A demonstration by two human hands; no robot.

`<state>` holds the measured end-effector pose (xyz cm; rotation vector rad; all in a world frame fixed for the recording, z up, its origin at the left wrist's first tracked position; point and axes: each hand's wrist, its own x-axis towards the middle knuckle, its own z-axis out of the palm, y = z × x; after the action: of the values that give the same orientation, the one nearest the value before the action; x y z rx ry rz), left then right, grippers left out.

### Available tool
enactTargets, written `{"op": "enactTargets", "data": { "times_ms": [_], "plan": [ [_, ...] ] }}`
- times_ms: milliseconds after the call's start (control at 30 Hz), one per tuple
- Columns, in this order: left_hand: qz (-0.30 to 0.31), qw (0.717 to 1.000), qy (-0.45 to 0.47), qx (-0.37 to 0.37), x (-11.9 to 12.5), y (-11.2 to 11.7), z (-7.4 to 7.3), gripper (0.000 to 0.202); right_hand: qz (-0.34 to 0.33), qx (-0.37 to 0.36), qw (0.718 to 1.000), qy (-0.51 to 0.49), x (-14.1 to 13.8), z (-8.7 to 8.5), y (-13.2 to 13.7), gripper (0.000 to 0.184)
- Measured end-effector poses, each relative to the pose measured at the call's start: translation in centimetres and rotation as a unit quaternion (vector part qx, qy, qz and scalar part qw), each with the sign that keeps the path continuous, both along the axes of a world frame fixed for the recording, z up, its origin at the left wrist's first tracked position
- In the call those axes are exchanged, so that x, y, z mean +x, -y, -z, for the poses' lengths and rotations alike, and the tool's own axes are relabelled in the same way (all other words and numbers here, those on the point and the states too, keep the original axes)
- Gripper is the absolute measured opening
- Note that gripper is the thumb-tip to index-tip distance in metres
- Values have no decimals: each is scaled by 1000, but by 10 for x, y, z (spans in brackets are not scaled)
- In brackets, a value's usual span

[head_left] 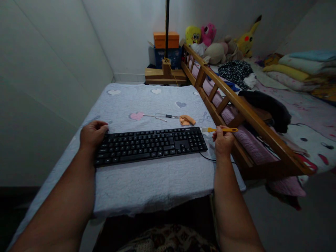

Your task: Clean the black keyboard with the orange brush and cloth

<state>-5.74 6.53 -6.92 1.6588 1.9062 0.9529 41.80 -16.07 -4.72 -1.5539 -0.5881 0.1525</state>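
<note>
The step in hand looks like getting set to brush the keyboard [147, 144], which lies flat on the cloth-covered table [157, 185], keys up and slightly askew, right in front of the person. The right hand [223, 140] has its grip closed around the yellow-handled brush [229, 130], pinched between thumb and fingers, with the handle running out to the right and the pale bristles [204, 130] pointing left, just beside the keyboard's far right corner; whether they touch its edge is too fine to tell. The left hand [91, 134] is at the keyboard's far left corner, thumb toward the edge, but I cannot tell whether that grip clasps the corner or only rests against it. Working the bristles over the keys would call for shifting the right hand left and tipping the brush down, while the left hand steadies the other end so the board does not slide on the soft cover. The black cable [208, 158] curves out near the right hand's wrist and would need to stay clear. An orange cloth [187, 120] lies beyond the keyboard.
</note>
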Motion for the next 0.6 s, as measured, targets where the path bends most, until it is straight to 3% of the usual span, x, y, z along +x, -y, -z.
{"op": "enactTargets", "data": {
  "times_ms": [233,433,600],
  "plan": [
    [-6,1000,9,-6,1,0,-1,33,-84,3,996,-10,-7,1,-3,50],
    [-7,1000,-3,-3,1,1,-3,32,-59,-41,995,66,-5,1,3,42],
    [-4,1000,-7,0,1,1,-2,35,-64,-8,997,49,-9,-2,4,42]
  ]
}}
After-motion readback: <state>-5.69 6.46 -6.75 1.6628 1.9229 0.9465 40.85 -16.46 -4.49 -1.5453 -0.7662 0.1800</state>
